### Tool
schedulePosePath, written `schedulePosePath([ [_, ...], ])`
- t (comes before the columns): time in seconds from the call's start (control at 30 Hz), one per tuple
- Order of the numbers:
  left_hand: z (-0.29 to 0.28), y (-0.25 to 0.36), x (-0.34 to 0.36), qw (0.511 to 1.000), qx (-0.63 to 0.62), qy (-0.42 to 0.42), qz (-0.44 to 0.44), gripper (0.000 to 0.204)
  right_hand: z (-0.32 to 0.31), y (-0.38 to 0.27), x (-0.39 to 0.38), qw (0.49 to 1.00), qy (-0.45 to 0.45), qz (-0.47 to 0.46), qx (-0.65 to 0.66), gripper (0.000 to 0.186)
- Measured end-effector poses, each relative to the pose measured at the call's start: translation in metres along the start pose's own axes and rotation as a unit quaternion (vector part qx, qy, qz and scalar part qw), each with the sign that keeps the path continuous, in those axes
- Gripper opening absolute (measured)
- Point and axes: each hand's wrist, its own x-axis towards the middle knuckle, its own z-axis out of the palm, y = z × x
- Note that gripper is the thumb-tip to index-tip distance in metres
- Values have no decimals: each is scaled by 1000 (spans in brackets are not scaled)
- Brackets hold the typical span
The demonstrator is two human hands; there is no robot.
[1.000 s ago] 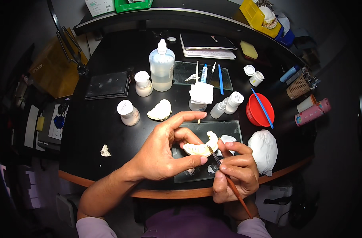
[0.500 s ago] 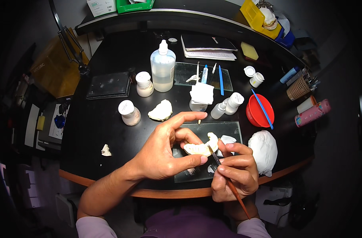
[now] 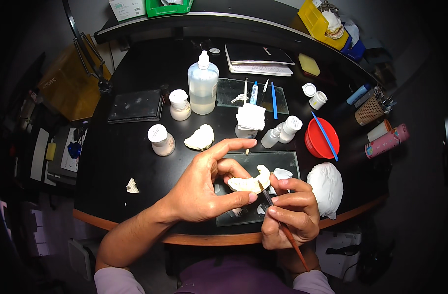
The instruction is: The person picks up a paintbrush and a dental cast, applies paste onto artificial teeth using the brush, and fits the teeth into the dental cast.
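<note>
A cream-white, curved dental cast (image 3: 244, 184) is pinched between the thumb and bent fingers of my left hand (image 3: 199, 188), whose index finger reaches out above it. My right hand (image 3: 295, 213) grips a thin brush (image 3: 288, 235) with a reddish-brown handle like a pen. The dark tip of the brush touches the right part of the cast. Beneath both hands lies a glass slab (image 3: 282, 159) with white scraps on it. A crumpled white tissue (image 3: 281, 177) shows just behind my right fingers.
Beyond my hands stand several small jars (image 3: 161, 140), a large dropper bottle (image 3: 203, 88) and a red bowl (image 3: 316, 142) with a blue stick across it. Another cast piece (image 3: 200, 137) lies left of centre. At the right is a white, rounded lump (image 3: 326, 188) near the wooden table edge (image 3: 211, 238).
Hardly anything differs. Both hands keep their hold and place, with the brush tip still on the cast; the whole scene has shifted very slightly in view.
</note>
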Motion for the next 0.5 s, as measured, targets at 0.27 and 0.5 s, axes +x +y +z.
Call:
schedulePosePath([
  [0.27,1,0,0,1000,2,2,4,87,-1,-1,-1,1000,-19,9,8,11],
  [0.5,1,0,0,1000,8,5,10,88,-1,-3,0,1000,-18,16,9,12],
])
